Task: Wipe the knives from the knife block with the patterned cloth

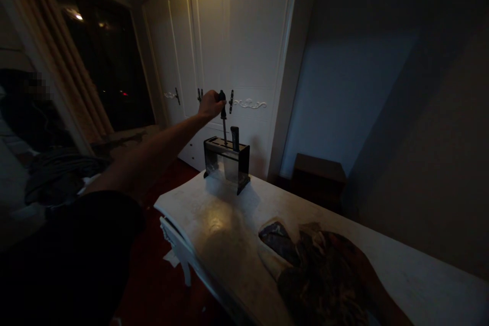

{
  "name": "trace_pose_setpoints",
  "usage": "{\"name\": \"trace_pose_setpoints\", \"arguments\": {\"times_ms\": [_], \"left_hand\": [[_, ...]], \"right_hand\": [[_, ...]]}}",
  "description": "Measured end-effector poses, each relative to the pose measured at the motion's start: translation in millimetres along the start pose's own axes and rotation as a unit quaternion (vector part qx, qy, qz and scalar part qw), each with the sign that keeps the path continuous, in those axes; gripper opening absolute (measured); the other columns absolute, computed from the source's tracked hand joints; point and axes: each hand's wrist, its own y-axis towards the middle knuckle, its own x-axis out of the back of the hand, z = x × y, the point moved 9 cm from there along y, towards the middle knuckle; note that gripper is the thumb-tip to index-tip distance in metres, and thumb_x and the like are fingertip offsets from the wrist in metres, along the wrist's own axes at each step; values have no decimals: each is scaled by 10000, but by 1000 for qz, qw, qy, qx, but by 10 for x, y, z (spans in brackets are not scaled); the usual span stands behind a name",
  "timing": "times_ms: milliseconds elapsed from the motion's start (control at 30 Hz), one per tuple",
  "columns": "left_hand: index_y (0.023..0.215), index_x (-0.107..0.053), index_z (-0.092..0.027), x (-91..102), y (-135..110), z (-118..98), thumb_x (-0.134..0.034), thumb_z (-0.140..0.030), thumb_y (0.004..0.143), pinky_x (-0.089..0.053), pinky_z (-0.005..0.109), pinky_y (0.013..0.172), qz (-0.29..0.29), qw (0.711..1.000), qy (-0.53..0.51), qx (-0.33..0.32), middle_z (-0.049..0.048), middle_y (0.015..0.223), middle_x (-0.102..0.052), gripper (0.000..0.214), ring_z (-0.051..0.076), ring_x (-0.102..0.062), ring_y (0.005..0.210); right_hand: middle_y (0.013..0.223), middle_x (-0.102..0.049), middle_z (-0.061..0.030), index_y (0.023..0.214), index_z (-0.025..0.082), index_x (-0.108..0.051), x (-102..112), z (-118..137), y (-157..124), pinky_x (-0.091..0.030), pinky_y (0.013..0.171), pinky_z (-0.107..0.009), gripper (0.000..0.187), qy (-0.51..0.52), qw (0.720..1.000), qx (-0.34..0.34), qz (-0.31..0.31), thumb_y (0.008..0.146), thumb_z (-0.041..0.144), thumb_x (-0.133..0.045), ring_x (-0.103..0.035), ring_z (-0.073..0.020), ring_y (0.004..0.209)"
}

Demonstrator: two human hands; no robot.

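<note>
My left hand (211, 104) reaches far forward, its fingers closed on the black handle of a sharpening steel (224, 127). The thin metal rod stands almost upright, its lower end at the top slots of a knife block (225, 165) with clear sides and dark ends. Beside the rod, a black-handled knife (235, 137) is seated in the same block. On the near right of the table lies a large dark piece of meat (317, 280) with pale parts. My right hand (342, 247) is over its far edge; its fingers are lost in shadow.
The block and meat are on a long white table (229, 234). Behind it stand a white wardrobe (252, 61) and a low brown cabinet (319, 170). A person (30, 112) is at the far left, near a curtain (72, 61). Red carpet (153, 265) covers the floor.
</note>
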Motion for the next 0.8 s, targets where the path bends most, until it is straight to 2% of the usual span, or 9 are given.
{"name": "trace_pose_setpoints", "arguments": {"times_ms": [100, 200, 367, 500, 600, 700, 800], "left_hand": [[735, -512, -191, 164, 200, -136, -668, -231, 665, -436, 390, 857, -42, 998, -47, -14, 74, 846, -611, 175, 250, -569, 932], [736, -472, -203, 340, 334, -330, -688, -233, 680, -431, 356, 845, -92, 989, -105, -54, 48, 816, -592, 225, 223, -563, 948], [785, -472, -191, 549, 268, -675, -707, -365, 795, -416, 314, 819, -136, 970, -173, -106, 6, 792, -559, 292, 147, -542, 934], [798, -500, -180, 571, 10, -872, -773, -324, 756, -436, 308, 772, -140, 965, -185, -124, -13, 775, -554, 312, 124, -540, 805], [808, -525, -177, 515, -270, -1011, -746, -337, 768, -464, 297, 729, -122, 958, -207, -156, -5, 781, -584, 276, 140, -576, 773], [822, -537, -179, 395, -610, -1129, -734, -381, 769, -487, 277, 694, -78, 955, -236, -160, 1, 757, -594, 288, 157, -609, 780], [820, -561, -172, 226, -1008, -1265, -727, -323, 751, -492, 235, 638, -14, 951, -274, -140, -9, 705, -592, 235, 132, -603, 719]], "right_hand": [[1029, -748, -134, 886, 180, -760, 2, 21, -22, -483, 1007, -480, 637, 3, 1000, 12, -7, 505, 689, -741, -663, -369, 1071], [1010, -751, -135, 891, 177, -760, -32, 19, -55, -504, 979, -463, 635, 10, 1000, 3, 7, 526, 695, -737, -678, -358, 1035], [1021, -750, -134, 891, 179, -768, -69, 99, -75, -510, 972, -443, 606, 23, 999, 29, 21, 547, 677, -743, -683, -341, 1022], [1009, -752, -137, 847, 182, -771, -70, 164, -90, -484, 1002, -462, 609, 11, 999, 47, 16, 504, 685, -756, -679, -350, 1023], [1007, -752, -135, 872, 178, -767, -69, 181, -129, -500, 971, -460, 625, 6, 999, 40, 8, 530, 701, -740, -687, -342, 999], [987, -755, -134, 877, 165, -762, -67, 180, -163, -509, 947, -459, 651, 10, 1000, 27, -1, 525, 712, -739, -692, -342, 979], [951, -757, -133, 871, 158, -757, -66, 178, -177, -504, 946, -460, 673, 22, 999, 22, -9, 497, 717, -754, -693, -342, 965]]}}
